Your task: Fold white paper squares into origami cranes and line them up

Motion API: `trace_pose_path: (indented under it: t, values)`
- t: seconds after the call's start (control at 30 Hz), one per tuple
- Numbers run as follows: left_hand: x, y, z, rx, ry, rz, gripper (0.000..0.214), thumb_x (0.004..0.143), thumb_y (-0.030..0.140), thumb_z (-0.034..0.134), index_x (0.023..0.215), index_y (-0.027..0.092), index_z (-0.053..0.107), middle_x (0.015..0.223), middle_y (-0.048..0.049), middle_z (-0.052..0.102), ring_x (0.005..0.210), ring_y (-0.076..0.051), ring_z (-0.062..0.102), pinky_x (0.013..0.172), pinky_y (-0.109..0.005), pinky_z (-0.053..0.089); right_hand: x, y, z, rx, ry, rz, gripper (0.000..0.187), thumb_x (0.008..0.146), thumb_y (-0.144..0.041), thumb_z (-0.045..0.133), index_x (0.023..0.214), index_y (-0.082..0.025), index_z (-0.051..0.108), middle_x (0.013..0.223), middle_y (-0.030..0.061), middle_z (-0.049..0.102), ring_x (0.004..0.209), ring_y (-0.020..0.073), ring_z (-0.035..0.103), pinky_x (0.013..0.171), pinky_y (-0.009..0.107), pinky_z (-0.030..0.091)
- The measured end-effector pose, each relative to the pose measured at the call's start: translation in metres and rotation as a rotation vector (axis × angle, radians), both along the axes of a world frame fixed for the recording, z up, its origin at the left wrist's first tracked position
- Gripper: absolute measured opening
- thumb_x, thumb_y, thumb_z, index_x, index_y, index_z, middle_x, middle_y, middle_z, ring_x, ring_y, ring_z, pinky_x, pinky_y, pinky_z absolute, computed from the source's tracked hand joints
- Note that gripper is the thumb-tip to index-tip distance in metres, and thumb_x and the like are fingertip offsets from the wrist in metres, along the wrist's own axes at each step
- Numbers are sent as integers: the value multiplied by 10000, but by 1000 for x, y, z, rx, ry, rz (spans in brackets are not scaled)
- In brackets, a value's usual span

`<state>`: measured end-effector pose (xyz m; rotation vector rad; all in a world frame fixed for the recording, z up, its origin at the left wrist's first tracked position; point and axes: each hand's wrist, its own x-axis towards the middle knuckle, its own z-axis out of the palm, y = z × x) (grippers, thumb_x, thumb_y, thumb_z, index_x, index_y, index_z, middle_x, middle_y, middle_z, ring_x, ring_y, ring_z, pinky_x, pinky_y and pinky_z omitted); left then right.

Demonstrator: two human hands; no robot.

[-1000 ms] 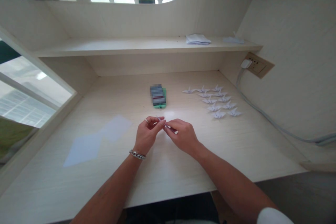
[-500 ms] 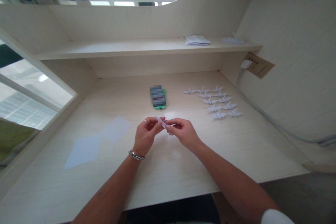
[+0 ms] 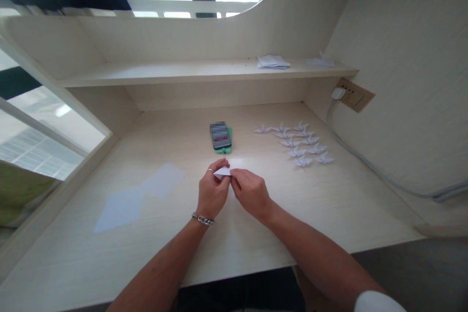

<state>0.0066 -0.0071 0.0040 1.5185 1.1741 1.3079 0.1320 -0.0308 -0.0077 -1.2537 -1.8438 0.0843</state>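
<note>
Between my two hands, above the middle of the desk, is a small piece of folded white paper [image 3: 222,172]. My left hand [image 3: 213,192], with a ring and a chain bracelet, is closed on its left part. The fingertips of my right hand [image 3: 251,191] pinch its right end, and they hide that end. A pointed white flap shows between the fingers of both hands. Just beyond the hands lies a phone [image 3: 221,144] with a green edge, its screen blurred out.
Several white paper cranes [image 3: 302,144] stand in rows at the right. Two flat paper sheets [image 3: 120,208] lie on the desk at the left. A shelf [image 3: 164,77] at the back bears a paper stack [image 3: 272,62]. A plugged-in cable [image 3: 361,158] runs along the right wall.
The folded paper has turned, so that a broader white face shows. My left hand has moved right and closed in more around it. The view has shifted slightly.
</note>
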Motion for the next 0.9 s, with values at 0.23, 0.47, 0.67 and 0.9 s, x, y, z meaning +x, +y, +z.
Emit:
trace_pose_path:
  t: [0.23, 0.47, 0.67, 0.9]
  values:
    - [8, -6, 3, 110, 117, 58, 439, 740, 103, 596, 1165, 203, 642, 1140, -90, 689, 1052, -255, 637, 973, -404, 455, -3, 6, 7, -33, 366, -36, 239, 803, -118, 522, 976, -167, 679, 949, 87, 702, 881, 196, 650, 788, 303, 527]
    - [6, -6, 11, -93, -357, -337, 699, 589, 23, 614, 1255, 229, 585, 1360, -94, 550, 1263, -262, 495, 989, -363, 454, 11, 11, 20, -192, 607, -30, 343, 719, -74, 487, 936, -193, 724, 919, 45, 736, 846, 199, 670, 792, 315, 520]
    - [-5, 9, 18, -317, -502, -268, 314, 702, 286, 732, 978, 136, 714, 912, -97, 731, 772, -166, 658, 702, -278, 515, 7, 12, 26, -135, 601, 46, 344, 712, -72, 500, 924, -210, 732, 932, 39, 732, 853, 198, 669, 785, 306, 518]
    - [-8, 14, 6, -389, -528, -246, 282, 573, 263, 840, 791, 128, 722, 699, -46, 705, 612, -121, 611, 592, -239, 478, 2, 12, 16, -210, 634, 64, 271, 708, -94, 536, 873, -197, 725, 849, 31, 727, 797, 191, 665, 735, 288, 521]
